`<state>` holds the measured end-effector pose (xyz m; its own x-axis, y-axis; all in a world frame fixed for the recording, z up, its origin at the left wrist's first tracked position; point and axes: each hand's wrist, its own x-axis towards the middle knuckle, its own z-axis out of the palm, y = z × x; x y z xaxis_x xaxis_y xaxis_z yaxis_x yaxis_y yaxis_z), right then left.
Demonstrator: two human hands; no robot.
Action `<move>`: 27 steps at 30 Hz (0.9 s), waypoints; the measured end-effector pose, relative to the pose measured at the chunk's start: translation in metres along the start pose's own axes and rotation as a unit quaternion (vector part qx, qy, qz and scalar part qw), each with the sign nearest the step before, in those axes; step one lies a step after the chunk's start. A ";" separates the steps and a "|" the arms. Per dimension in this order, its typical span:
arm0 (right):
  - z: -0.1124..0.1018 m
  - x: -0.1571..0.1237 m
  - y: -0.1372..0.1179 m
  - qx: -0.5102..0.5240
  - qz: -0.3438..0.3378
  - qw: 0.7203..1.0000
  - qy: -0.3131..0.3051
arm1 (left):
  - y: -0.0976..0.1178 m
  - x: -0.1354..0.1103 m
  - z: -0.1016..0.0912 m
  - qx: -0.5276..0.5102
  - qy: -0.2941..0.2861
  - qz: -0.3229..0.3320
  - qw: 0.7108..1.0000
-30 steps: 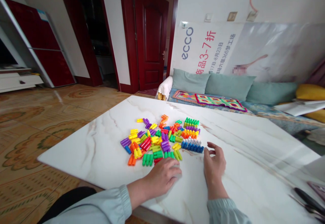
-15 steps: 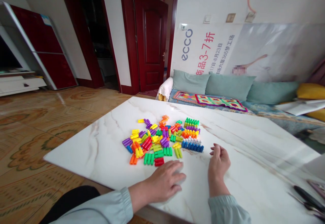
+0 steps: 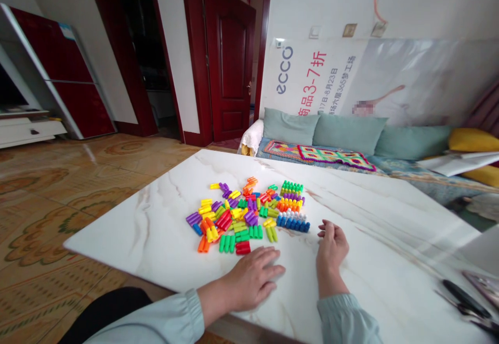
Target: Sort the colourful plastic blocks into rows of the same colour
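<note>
On the white marble-patterned table (image 3: 156, 245), my left hand (image 3: 255, 276) lies palm down with its fingers spread. Close to its knuckles is a red plastic building piece (image 3: 243, 248). My right hand (image 3: 332, 248) rests on its side, fingers loosely bent and a little apart, with nothing visible in them. Left of its fingertips stands a row of blue pegs (image 3: 293, 223). Behind that are white pegs (image 3: 292, 214), orange and yellow pegs (image 3: 289, 206), purple pegs (image 3: 294, 197) and green pegs (image 3: 292, 186). A loose pile of multicoloured tube-shaped pieces (image 3: 224, 220) spreads to the left.
At the table's right edge lie a black-handled tool (image 3: 465, 298) and a flat phone-like object (image 3: 481, 284). Beyond the table stands a sofa with green cushions (image 3: 346, 131). A red door (image 3: 230, 63) and a red fridge (image 3: 58, 68) are farther back.
The view has shifted slightly. Both hands keep the same pose and place on the table, and the pieces lie as before.
</note>
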<state>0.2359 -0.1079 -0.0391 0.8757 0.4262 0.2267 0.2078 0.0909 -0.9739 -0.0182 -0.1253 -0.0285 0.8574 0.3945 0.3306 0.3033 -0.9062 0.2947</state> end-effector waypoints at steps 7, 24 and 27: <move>0.001 -0.001 -0.003 -0.024 -0.015 1.000 -0.009 | 0.002 0.000 0.002 0.017 -0.008 -0.006 1.000; 0.000 0.002 0.000 -0.034 -0.006 0.999 -0.009 | -0.082 -0.044 -0.119 0.114 -0.037 -0.311 0.943; 0.000 0.002 0.002 -0.028 -0.004 1.000 -0.007 | -0.081 -0.052 -0.120 0.100 -0.080 -0.319 0.939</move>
<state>0.2381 -0.1065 -0.0408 0.8679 0.4383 0.2337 0.2389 0.0441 -0.9700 -0.1366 -0.0543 0.0379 0.5211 0.8535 0.0005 0.8349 -0.5099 0.2072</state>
